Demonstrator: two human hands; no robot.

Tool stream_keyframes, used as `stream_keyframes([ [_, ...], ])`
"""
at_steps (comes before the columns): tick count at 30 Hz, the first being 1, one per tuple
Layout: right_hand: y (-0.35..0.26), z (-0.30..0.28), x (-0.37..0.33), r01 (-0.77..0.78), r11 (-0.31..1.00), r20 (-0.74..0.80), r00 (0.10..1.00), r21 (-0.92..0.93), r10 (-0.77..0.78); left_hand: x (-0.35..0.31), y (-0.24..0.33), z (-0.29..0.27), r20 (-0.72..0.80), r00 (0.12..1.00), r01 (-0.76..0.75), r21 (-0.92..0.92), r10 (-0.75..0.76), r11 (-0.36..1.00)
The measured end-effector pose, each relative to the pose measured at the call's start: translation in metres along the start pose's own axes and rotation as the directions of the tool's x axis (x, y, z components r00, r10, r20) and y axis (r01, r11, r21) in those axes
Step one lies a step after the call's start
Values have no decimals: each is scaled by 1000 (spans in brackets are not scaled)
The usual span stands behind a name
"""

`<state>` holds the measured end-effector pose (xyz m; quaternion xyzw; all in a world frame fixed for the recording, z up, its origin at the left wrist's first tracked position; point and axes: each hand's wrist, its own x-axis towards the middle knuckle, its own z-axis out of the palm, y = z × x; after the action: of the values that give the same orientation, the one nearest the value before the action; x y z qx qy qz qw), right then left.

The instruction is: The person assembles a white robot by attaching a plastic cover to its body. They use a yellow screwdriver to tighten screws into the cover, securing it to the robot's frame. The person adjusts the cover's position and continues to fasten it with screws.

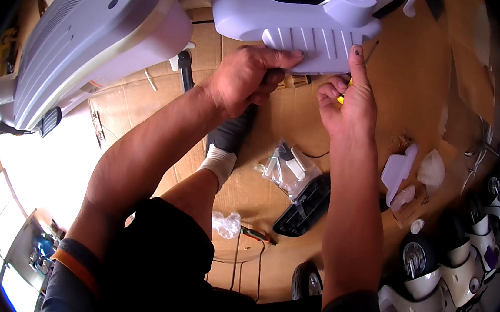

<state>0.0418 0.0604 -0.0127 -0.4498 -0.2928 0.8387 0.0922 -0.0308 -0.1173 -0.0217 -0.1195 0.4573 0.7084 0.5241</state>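
- The lavender panel (293, 32) is up above the far edge of the cardboard (411, 100). Its long axis runs left to right, nearly level: the rounded, wider end points left, and the end with the cup-shaped collar points right, the collar rising from the far side. The ribbed face is turned up to me. I can't tell whether it touches the parts behind it.
- My left hand (249, 80) is closed on the panel's near edge, thumb along the ribs, fingers curled below.
- My right hand (353, 100) has its thumb upright against the panel's near right corner, the fingers curled around a yellow-handled tool (343, 91) whose thin shaft points up and right.
- To the left, over the cardboard's left edge, stands a large grey-and-lavender body shell (91, 48), its long axis slanting down toward me.
- Between my forearms, on the cardboard, a clear bag (288, 167) of parts lies against a black panel (302, 210), which slants from near left to far right.
- Toward the cardboard's right edge lies a small lavender piece (399, 172), beside clear wrapping (431, 170).
- At the near right corner stand white wheeled machines (459, 278).
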Motion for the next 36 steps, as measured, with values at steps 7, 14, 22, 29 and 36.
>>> stream_keyframes([
  [7, 2, 8, 1, 30, 999, -23, 999, -19, -31, 7, 5, -11, 37, 999, -9, 45, 7, 999],
  [14, 1, 6, 3, 62, 996, -19, 998, -71, -64, -5, 7, -7, -79, 981, -168, 112, 177, 979],
  [22, -9, -4, 4, 114, 949, -66, 988, -295, -140, -2, 5, -10, -148, 970, -168, 176, 194, 970],
  [29, 3, -10, -33, 533, 692, -100, 753, -487, -650, 4, -3, -17, -86, 966, -227, 169, 243, 959],
  [36, 60, -5, -70, 653, 415, 404, 736, -633, -543, -13, -10, -12, -18, 997, -81, -172, 79, 982],
])
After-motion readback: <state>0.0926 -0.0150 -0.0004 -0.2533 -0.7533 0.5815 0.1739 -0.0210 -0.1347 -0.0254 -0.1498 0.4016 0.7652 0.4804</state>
